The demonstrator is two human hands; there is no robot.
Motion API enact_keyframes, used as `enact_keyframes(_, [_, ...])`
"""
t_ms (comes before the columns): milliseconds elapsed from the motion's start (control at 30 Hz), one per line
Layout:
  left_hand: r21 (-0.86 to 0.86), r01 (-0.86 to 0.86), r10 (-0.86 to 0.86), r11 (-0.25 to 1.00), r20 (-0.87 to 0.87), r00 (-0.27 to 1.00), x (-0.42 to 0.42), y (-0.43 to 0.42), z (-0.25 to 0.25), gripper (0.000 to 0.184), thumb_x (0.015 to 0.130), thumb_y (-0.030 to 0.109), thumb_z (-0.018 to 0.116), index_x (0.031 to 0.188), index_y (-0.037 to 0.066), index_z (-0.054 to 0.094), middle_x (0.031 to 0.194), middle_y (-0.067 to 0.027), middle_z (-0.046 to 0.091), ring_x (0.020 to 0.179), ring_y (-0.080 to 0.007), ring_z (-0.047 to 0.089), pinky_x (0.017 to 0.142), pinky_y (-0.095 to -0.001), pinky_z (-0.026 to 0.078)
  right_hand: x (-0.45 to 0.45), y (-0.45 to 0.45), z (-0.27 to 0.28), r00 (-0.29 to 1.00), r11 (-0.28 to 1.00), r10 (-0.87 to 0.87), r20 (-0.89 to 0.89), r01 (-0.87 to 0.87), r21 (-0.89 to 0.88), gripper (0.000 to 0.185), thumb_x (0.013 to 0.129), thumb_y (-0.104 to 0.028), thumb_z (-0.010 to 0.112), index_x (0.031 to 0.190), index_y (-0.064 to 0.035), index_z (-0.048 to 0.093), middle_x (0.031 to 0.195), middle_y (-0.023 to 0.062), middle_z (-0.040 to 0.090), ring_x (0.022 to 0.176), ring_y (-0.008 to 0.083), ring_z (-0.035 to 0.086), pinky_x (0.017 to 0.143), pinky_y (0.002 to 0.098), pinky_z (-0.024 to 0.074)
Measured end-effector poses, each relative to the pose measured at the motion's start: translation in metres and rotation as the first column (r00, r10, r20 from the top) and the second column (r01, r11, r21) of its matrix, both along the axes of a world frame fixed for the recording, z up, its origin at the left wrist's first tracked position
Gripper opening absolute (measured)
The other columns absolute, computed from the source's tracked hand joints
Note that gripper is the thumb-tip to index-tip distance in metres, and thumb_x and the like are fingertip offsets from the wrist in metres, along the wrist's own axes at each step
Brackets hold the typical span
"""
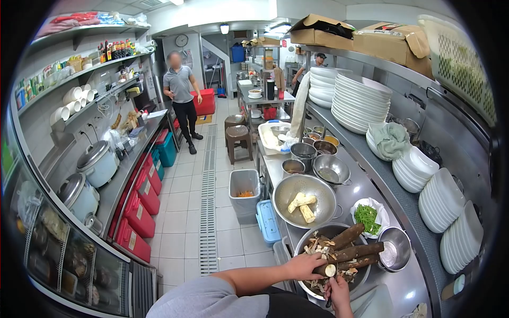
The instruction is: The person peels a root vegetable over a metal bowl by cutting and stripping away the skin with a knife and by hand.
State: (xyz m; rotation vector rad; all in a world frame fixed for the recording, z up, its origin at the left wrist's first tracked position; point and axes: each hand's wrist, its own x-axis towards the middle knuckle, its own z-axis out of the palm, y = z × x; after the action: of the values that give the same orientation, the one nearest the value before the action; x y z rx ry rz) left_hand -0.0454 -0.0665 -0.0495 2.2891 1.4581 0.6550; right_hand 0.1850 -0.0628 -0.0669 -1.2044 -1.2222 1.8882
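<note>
My left hand [307, 266] is wrapped round a brown-skinned cassava root [330, 271] whose pale cut end faces me. Close below it, my right hand [338, 294] is closed on a dark-handled tool [328, 303]; its blade is hidden, so I cannot tell if it is a knife or a peeler. Both hands are over a large metal bowl [331, 229] holding several unpeeled cassava roots [354, 253] and loose peelings [319, 246]. Beyond it, a metal colander [284, 186] contains peeled, whitish cassava pieces [301, 200].
Chopped greens [366, 218] in a white bag and a smaller metal bowl [401, 245] flank the big bowl. Stacked white plates [362, 100] line the shelf on the right. A grey bin [244, 204] stands beside the counter. Another person [181, 87] stands in the aisle.
</note>
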Motion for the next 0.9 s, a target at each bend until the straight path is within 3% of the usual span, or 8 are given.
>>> enact_keyframes(367, [-0.015,0.001,-0.001,1.0,-0.014,1.0,0.0,0.003,0.001,0.058,0.086,0.048,0.071,0.129,0.013,0.055,0.11,-0.0138,0.055,0.09,-0.0383,0.066,0.077,-0.0473,0.053,0.003,0.002,-0.006,1.0,1.0,0.016,-0.006,-0.016,-0.02,0.014,0.104,-0.017,0.048,0.1,-0.0038,0.049,0.07,0.0076,0.056,0.044,0.0123,0.048,0.038,0.0287,0.0431])
enact_keyframes(567, [-0.007,0.001,-0.001,1.0,-0.025,1.0,0.0,0.003,-0.002,0.059,0.084,0.049,0.072,0.13,0.015,0.057,0.109,-0.0134,0.056,0.09,-0.0369,0.066,0.077,-0.0466,0.054,-0.002,0.0,0.012,0.99,1.0,-0.005,-0.144,0.003,-0.017,0.018,0.104,-0.019,0.05,0.114,-0.0038,0.05,0.078,0.0136,0.065,0.043,0.0119,0.047,0.038,0.0276,0.0425])
enact_keyframes(633, [-0.005,0.009,-0.009,1.0,-0.025,1.0,0.0,0.003,0.0,0.059,0.084,0.049,0.072,0.13,0.015,0.058,0.109,-0.0131,0.057,0.089,-0.0361,0.067,0.078,-0.046,0.054,-0.009,0.001,0.014,0.997,0.997,-0.055,-0.059,0.057,0.043,0.025,0.101,-0.016,0.053,0.121,-0.0027,0.049,0.084,0.017,0.068,0.041,0.0118,0.046,0.036,0.0265,0.0412])
enact_keyframes(700, [0.023,0.052,-0.051,0.998,-0.029,0.998,0.0,0.004,0.0,0.058,0.082,0.046,0.074,0.129,0.015,0.059,0.107,-0.0125,0.057,0.091,-0.0355,0.066,0.079,-0.0454,0.054,-0.016,-0.002,0.022,0.996,0.995,-0.084,-0.016,0.084,0.048,0.025,0.097,-0.013,0.057,0.118,-0.0011,0.051,0.086,0.0163,0.069,0.042,0.0117,0.049,0.035,0.0252,0.0398])
enact_keyframes(767, [0.075,0.105,-0.101,0.992,-0.054,0.993,0.002,0.006,-0.005,0.058,0.08,0.042,0.076,0.129,0.015,0.061,0.104,-0.0116,0.057,0.093,-0.0346,0.065,0.08,-0.0443,0.053,-0.02,-0.006,0.031,0.948,0.979,-0.122,0.295,0.066,0.193,0.023,0.095,-0.012,0.062,0.113,-0.0009,0.054,0.083,0.0137,0.068,0.044,0.0117,0.052,0.035,0.0255,0.0389])
enact_keyframes(900, [0.109,0.21,-0.198,0.972,-0.114,0.974,0.012,0.011,0.021,0.06,0.076,0.028,0.078,0.131,0.013,0.06,0.11,-0.0118,0.057,0.095,-0.0322,0.064,0.084,-0.0427,0.051,-0.012,-0.008,0.045,0.949,0.948,-0.268,0.166,0.229,0.219,0.02,0.094,-0.014,0.064,0.105,0.0,0.055,0.072,0.0062,0.061,0.041,0.0111,0.049,0.035,0.0276,0.0373])
